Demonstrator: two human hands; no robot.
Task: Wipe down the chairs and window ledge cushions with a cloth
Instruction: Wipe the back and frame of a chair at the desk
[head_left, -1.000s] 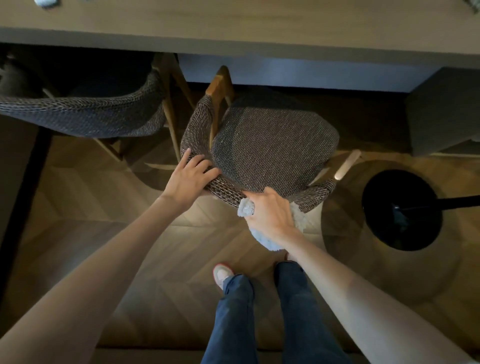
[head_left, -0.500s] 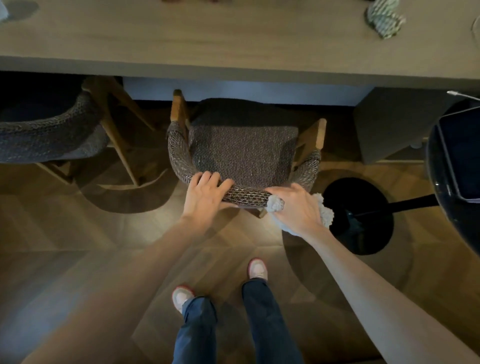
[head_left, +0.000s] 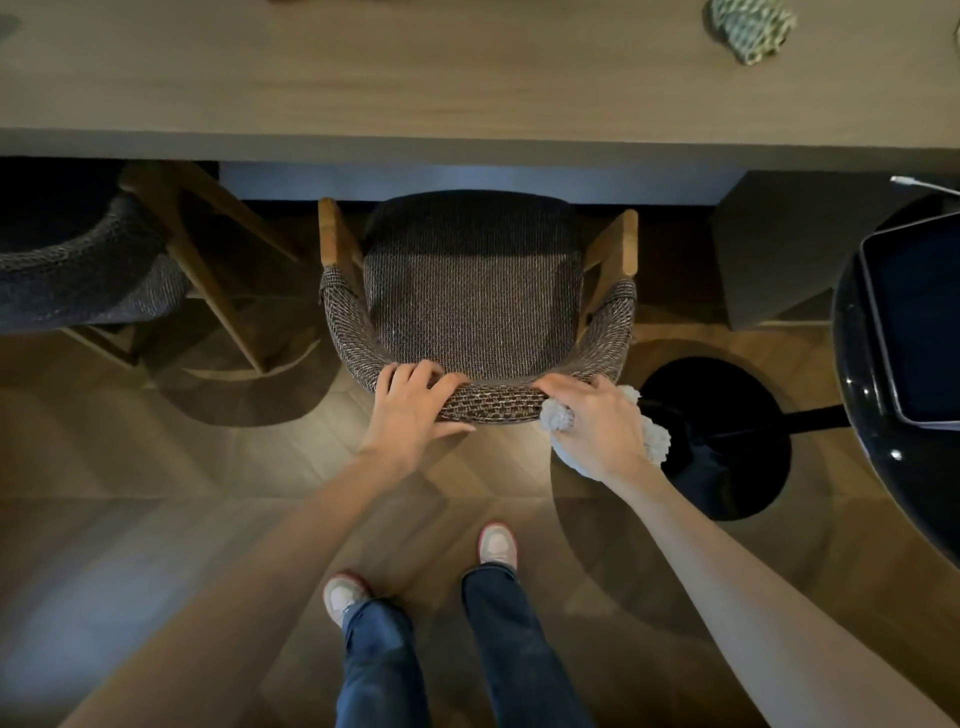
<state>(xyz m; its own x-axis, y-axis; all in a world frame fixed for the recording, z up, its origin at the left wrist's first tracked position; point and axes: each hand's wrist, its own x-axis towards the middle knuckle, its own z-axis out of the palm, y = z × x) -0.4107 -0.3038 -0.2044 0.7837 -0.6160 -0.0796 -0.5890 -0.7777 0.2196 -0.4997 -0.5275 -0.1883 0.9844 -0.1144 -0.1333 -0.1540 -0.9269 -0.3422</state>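
A chair with dark woven upholstery and wooden legs stands square in front of me, its seat partly under the long table. My left hand grips the curved backrest at its left-centre, fingers over the top and thumb along the outer side. My right hand holds a fluffy white cloth bunched in its palm, and its fingers reach over the right part of the same backrest. Most of the cloth is hidden under that hand.
A long wooden table spans the top, with a green patterned object on it. A second woven chair sits at left. A black round side table with a dark tablet stands at right, its round base on the wood floor.
The chair has turned from an angle to face the table squarely and sits further under it. Both hands stayed on the backrest; my feet have stepped apart.
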